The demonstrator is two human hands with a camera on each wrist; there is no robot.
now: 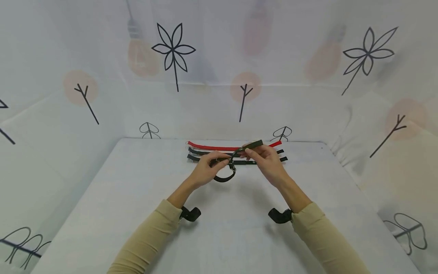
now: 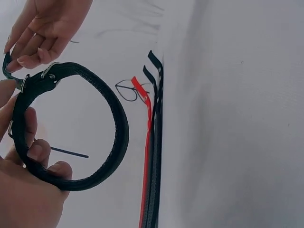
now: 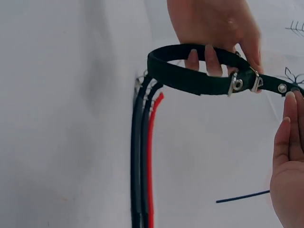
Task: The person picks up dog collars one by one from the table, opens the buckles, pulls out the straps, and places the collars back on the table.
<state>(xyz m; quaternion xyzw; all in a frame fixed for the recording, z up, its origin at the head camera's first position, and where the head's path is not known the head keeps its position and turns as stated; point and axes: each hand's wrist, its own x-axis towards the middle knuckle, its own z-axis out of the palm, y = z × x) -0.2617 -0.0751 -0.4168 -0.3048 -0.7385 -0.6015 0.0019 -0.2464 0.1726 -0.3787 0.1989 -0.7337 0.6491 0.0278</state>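
A white table (image 1: 102,213) stands enclosed on three sides by pale cloth walls (image 1: 212,64) printed with black line-drawn flowers (image 1: 173,49), bare twigs on peach discs, and faint light bulbs, evenly lit.

Surface (image 1: 137,213): carries everything, with a backdrop cloth (image 1: 212,95) behind its far edge.
Flat straps (image 1: 205,151): three lie side by side along the far edge, behind both hands.
Looped collar (image 1: 225,176): above the surface, in front of the straps, between the hands.
Left hand (image 1: 205,169): left of the loop, holding it.
Right hand (image 1: 265,160): right of the loop, on its free end (image 1: 254,144), probably pinching it.
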